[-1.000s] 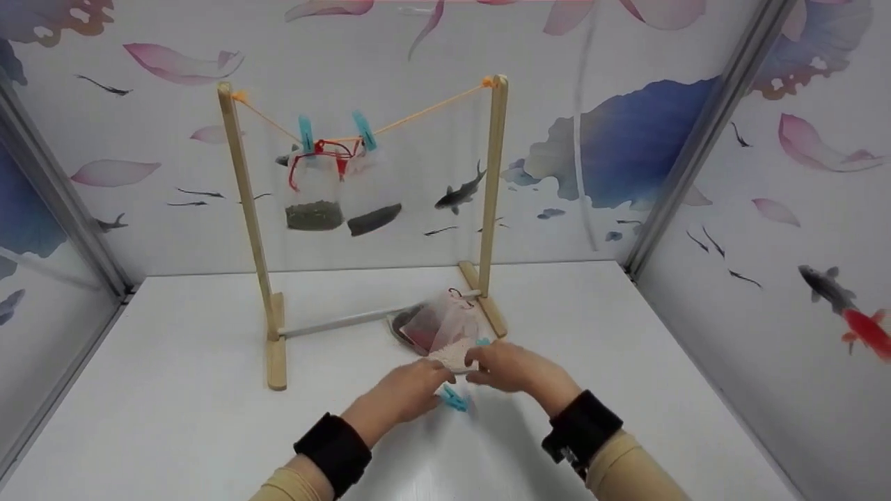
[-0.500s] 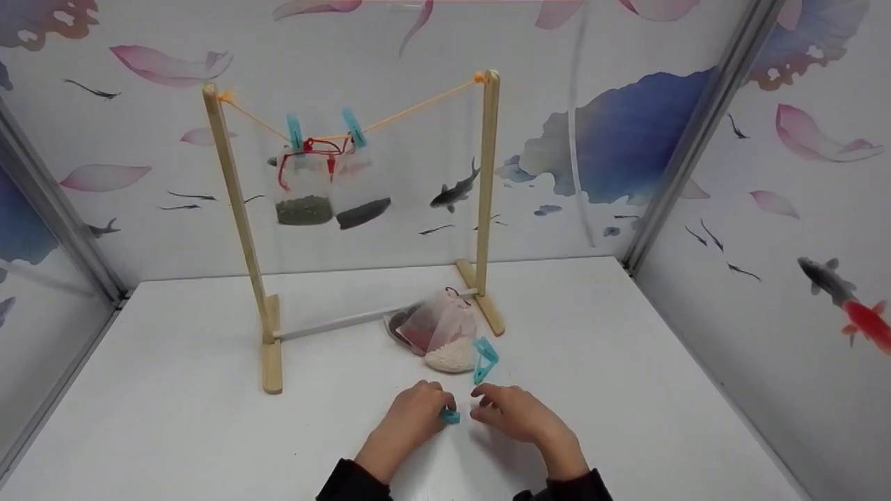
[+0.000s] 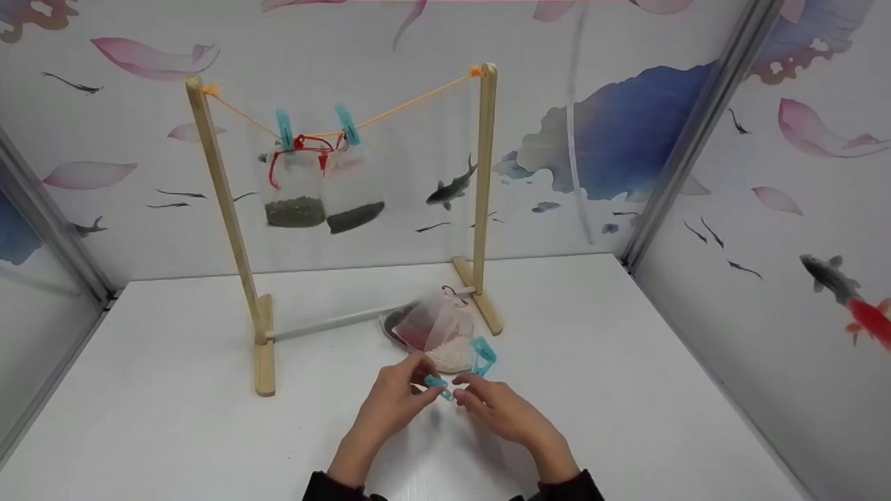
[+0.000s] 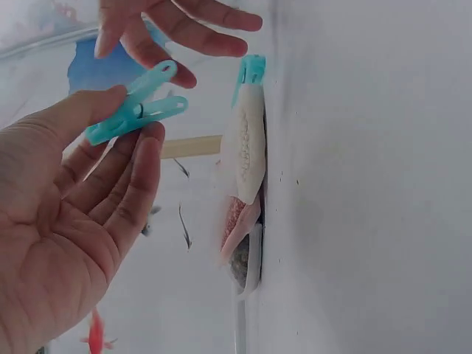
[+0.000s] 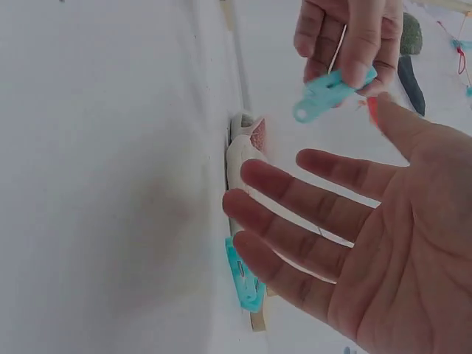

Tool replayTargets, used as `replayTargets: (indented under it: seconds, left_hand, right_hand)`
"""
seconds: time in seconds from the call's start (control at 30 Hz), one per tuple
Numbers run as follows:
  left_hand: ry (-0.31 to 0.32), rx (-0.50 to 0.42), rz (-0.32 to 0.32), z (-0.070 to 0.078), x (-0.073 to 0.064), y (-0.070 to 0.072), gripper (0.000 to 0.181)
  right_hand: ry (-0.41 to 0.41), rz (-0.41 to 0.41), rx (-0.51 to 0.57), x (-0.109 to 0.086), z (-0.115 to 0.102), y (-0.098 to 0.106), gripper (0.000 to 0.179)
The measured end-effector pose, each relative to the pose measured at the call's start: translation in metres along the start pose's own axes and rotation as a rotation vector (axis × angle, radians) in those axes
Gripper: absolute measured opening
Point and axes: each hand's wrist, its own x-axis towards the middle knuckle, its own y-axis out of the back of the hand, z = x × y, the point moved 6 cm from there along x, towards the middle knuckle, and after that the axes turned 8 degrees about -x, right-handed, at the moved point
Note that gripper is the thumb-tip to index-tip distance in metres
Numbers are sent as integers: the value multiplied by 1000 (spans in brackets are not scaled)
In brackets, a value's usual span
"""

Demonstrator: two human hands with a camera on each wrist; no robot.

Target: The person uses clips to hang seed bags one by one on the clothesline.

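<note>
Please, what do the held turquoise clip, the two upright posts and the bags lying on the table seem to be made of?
Turquoise clip: probably plastic, smooth, from its even colour and moulded shape.
Upright posts: seemingly smooth wood, from the tan tone; grain is not clear.
Lying bags: likely thin mesh fabric, sheer, because what is inside shows through.

Four turquoise plastic clothespins (image 4: pixel 110 127) by my count, five sheer drawstring pouches (image 3: pixel 452 353), two pale wooden posts (image 3: pixel 485 174) on two flat wooden feet (image 3: pixel 264 369), one orange cord (image 3: pixel 411 101), one white crossbar (image 3: pixel 334 323), two bare hands (image 3: pixel 393 393).
</note>
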Motion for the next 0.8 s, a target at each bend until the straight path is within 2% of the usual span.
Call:
replayTargets:
  seconds: [0.13,0.3,0.53,0.63,0.8]
  left_hand:
    - [26,-168,35,1,-2,2,23]
    - [65,-386,0,2,-6,0,29]
    - [62,-379,8,3,-8,4,28]
    - [53,-410,6,2,-9,3,29]
    - [57,-475,7,25,-17,9,26]
  right_hand:
    - [53,59,21,0,-9,-1,50]
    - [74,181,7,-2,-14,3,41]
    - [115,273,70,0,-21,5,38]
    - [119,337,101,-1,-23,5,37]
    - [148,426,147,-14,-45,16,32]
